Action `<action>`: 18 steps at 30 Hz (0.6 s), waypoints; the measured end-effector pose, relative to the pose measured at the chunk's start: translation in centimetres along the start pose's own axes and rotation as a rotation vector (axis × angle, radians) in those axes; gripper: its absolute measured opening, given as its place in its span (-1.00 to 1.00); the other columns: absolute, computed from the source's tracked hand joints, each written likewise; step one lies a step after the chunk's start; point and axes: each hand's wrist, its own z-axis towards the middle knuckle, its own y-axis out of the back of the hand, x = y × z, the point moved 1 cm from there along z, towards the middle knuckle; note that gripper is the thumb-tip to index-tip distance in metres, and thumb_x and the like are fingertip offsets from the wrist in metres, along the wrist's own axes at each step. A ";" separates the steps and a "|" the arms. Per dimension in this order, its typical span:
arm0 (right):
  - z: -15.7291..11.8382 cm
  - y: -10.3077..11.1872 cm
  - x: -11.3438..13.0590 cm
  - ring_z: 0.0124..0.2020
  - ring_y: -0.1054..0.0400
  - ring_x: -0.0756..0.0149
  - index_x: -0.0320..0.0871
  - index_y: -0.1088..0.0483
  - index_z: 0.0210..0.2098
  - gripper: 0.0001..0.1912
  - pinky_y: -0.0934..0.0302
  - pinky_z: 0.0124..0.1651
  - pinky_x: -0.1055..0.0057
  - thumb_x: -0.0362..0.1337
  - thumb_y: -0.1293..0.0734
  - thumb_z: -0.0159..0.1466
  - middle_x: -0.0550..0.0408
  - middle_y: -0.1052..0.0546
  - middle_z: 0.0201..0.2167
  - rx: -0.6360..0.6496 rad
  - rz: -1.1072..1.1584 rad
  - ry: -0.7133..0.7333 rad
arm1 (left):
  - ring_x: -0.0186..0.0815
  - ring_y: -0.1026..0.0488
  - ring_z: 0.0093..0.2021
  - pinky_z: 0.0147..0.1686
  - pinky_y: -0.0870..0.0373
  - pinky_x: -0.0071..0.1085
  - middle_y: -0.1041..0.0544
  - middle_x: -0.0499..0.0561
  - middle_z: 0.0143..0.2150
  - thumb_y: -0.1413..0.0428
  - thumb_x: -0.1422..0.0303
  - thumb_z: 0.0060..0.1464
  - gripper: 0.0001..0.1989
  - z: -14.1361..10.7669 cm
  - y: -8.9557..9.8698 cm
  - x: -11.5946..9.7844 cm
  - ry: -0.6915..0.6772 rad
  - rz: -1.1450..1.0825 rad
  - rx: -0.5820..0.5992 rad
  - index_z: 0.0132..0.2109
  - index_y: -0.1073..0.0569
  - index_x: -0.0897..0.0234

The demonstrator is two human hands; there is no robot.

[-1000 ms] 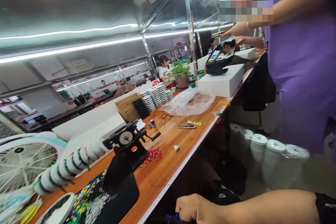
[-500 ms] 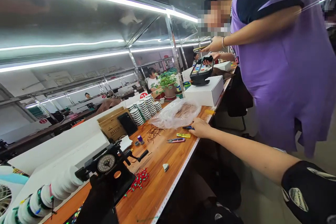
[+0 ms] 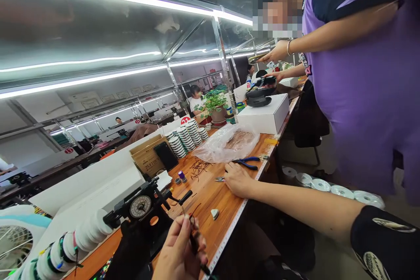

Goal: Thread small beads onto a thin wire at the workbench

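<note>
Left hand [image 3: 179, 249] pinches a thin dark strand [image 3: 194, 240] above a wooden workbench [image 3: 210, 197]; right hand [image 3: 238, 180] lies on the wood.

The left hand's fingers curl closed on the strand, which is too small to identify further, and the hand is just beside a black dial gauge [image 3: 140, 206]. The right hand lies palm-down and loosely open, holding nothing, its fingertips near small snips [image 3: 219, 179] and below blue-handled pliers [image 3: 247, 163]. Beyond them are a tangle of brown wire [image 3: 198, 168], a clear plastic bag [image 3: 226, 148] and stacked white spools [image 3: 185, 138]. Farther along, a co-worker in a purple top [image 3: 361, 96] reaches toward a black device [image 3: 259, 98] sitting on a white box [image 3: 264, 113].
</note>
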 end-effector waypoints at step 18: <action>-3.3 1.7 5.9 -0.47 -0.26 0.38 -0.25 -0.38 -0.46 -0.38 -0.11 -0.39 0.43 0.00 0.07 0.39 0.06 -0.43 -0.53 0.145 0.955 -0.018 | -0.38 -0.52 -0.40 -0.57 -0.34 -0.58 -0.49 0.03 -0.20 -0.10 0.46 0.12 -0.96 5.2 -1.6 3.1 -0.059 -0.076 -0.152 -0.24 -0.39 0.29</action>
